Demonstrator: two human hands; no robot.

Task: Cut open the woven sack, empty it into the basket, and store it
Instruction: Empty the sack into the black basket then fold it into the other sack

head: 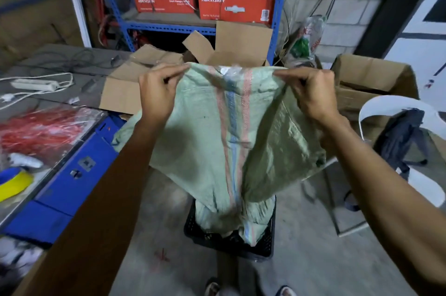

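A pale green woven sack [212, 131] with red and blue stripes hangs in front of me, held up by its top edge. My left hand [158, 93] pinches the top left corner and my right hand [311, 93] pinches the top right corner. The sack's lower end droops into a black plastic basket [270, 242] on the floor below. What lies inside the basket is mostly hidden by the sack.
A blue workbench [72, 175] with red wires and a power strip runs along the left. Open cardboard boxes [241, 44] stand behind the sack, before blue shelving with orange boxes. A white chair [405, 112] with a dark bag sits at right. My feet show at the bottom.
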